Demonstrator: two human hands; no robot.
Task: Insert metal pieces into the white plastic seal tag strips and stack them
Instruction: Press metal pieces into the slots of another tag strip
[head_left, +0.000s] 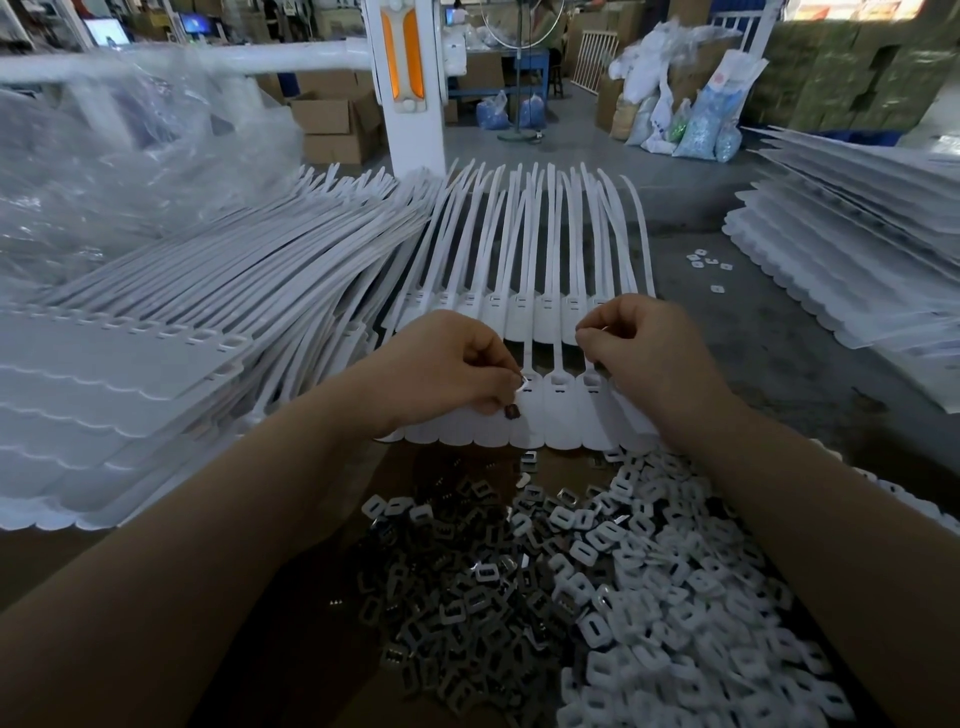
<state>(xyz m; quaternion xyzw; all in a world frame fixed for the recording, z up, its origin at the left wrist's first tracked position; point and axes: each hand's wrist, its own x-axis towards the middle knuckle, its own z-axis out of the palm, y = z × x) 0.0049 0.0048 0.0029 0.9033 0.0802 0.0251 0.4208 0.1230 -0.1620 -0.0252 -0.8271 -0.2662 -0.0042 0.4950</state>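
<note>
Warehouse floor: cardboard boxes (332, 122), sacks (675, 114) behind strips (524, 249).

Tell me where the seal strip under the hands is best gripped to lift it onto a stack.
Grip the seal strip by its joined flat tag band, from the near edge or either end. That band is wide and continuous; the thin tails fan away at the far side and would likely flop. Both the left hand and right hand already work there.

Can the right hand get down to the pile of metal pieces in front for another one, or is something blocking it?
Probably yes. The right hand is over the strip, and the metal pieces lie uncovered just below it, nothing between.
</note>
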